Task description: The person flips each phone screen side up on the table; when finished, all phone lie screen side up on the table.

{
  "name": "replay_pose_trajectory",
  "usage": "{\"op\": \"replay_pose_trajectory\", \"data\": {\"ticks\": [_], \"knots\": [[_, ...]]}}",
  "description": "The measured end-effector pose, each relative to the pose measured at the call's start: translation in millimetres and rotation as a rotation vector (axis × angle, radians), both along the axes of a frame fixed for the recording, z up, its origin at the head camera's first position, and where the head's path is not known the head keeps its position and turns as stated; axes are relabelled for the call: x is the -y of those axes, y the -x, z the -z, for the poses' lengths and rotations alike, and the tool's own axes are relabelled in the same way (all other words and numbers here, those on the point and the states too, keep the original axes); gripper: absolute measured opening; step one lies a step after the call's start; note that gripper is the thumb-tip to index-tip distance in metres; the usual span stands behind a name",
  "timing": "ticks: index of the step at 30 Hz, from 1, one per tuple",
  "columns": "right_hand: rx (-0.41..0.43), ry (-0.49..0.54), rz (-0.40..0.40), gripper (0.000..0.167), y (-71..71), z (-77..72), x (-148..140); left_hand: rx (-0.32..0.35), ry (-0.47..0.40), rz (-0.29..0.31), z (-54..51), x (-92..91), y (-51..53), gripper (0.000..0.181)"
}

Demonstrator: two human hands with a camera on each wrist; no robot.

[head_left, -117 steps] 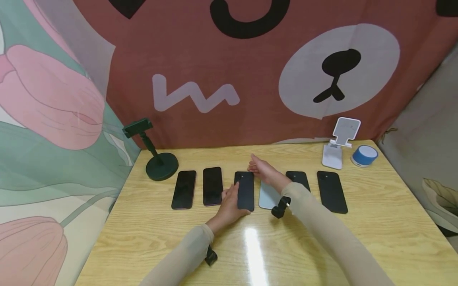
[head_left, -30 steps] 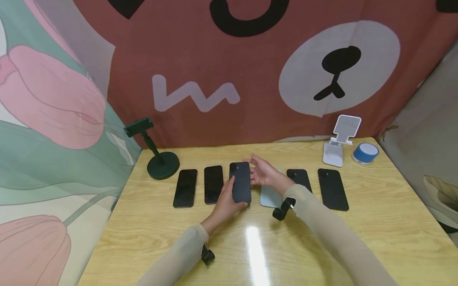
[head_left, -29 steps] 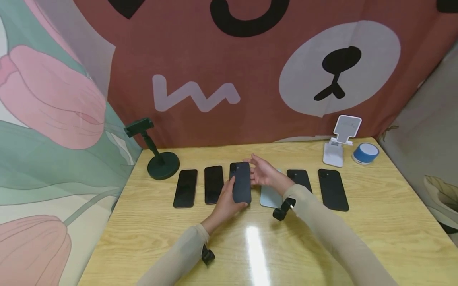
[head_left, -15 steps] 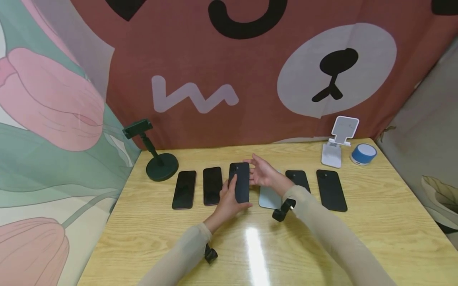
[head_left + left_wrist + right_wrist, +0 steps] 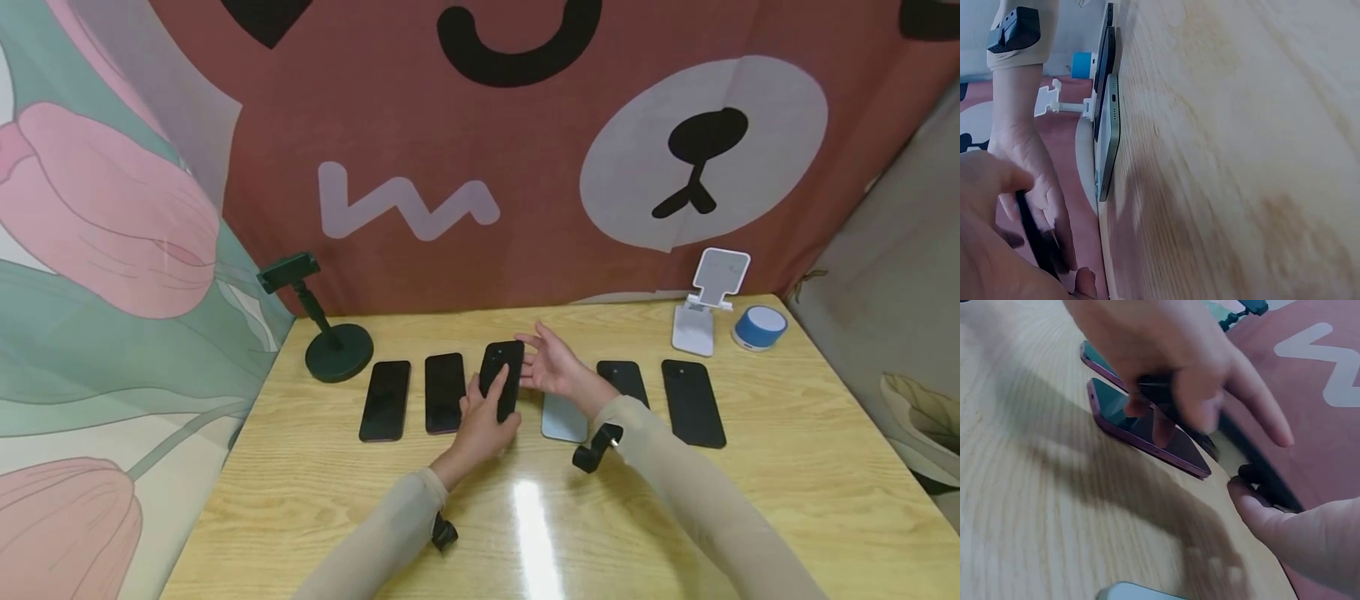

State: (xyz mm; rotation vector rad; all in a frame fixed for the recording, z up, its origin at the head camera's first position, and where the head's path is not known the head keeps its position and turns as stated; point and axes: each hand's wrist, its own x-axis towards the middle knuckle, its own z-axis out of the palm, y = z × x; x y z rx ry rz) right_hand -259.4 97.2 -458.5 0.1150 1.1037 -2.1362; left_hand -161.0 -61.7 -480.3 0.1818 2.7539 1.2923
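My left hand (image 5: 480,425) grips a dark phone (image 5: 504,358) above the table, its camera side up and tilted, with a finger lying over its back. Beside the phone's upper right edge is my right hand (image 5: 553,365), palm turned inward and fingers loosely extended. In the right wrist view the right hand (image 5: 1310,537) is at the far end of the phone (image 5: 1250,453), which the left hand (image 5: 1179,350) holds; exact contact is unclear. The left wrist view shows the phone (image 5: 1036,240) edge-on between the hands.
Two dark phones (image 5: 386,402) (image 5: 445,393) lie left of the hands. To the right lie a light blue phone (image 5: 564,419), partly hidden, and two black phones (image 5: 624,379) (image 5: 693,404). Behind stand a green holder (image 5: 339,352), a white stand (image 5: 693,329) and a blue-white cylinder (image 5: 760,327).
The phone has been lifted from where it lay under my left hand. Over the last half second it has tilted and its back looks darker, while the left fingers have shifted across it.
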Motion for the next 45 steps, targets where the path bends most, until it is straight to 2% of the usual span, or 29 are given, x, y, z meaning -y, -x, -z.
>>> {"op": "replay_pose_trajectory", "data": {"ticks": [5,10,15,18,21,23,28,34,37,41,45], "knots": [[-0.029,0.033,-0.005,0.069,-3.7,3.5,7.8,0.04,-0.067,-0.01,-2.2,2.7,-2.5,0.06],[-0.019,0.022,-0.009,0.072,-5.3,9.2,16.7,0.096,-0.142,-0.011,-2.5,7.6,-1.4,0.053],[0.001,-0.005,-0.001,0.075,-5.5,16.4,22.6,0.078,-0.266,0.041,-3.1,11.6,0.7,0.051],[0.011,-0.019,0.022,0.075,-5.0,20.3,24.7,0.082,-0.357,0.093,-3.8,11.9,0.6,0.05],[0.027,-0.005,0.051,0.076,-5.0,21.4,25.9,0.153,-0.487,0.103,-5.9,11.4,-0.6,0.05],[0.034,0.015,0.063,0.077,-5.1,21.4,26.1,0.217,-0.592,0.081,-7.5,11.5,-1.4,0.049],[0.068,0.025,0.068,0.08,-5.4,20.2,24.4,0.314,-0.802,0.035,-9.7,14.1,-1.2,0.049],[0.062,0.036,0.086,0.085,-7.1,19.2,20.1,0.355,-0.985,-0.004,-9.6,15.3,-4.8,0.051],[0.045,0.04,0.082,0.088,-8.1,18.3,20.2,0.37,-1.029,-0.036,-5.3,13.5,-7.4,0.053],[0.034,0.036,0.063,0.087,-8.0,16.8,23.2,0.36,-1.022,-0.057,0.7,11.8,-8.5,0.057],[0.042,0.037,0.088,0.084,-6.0,16.7,24.1,0.337,-1.017,-0.074,1.2,13.2,-8.5,0.06]]}}
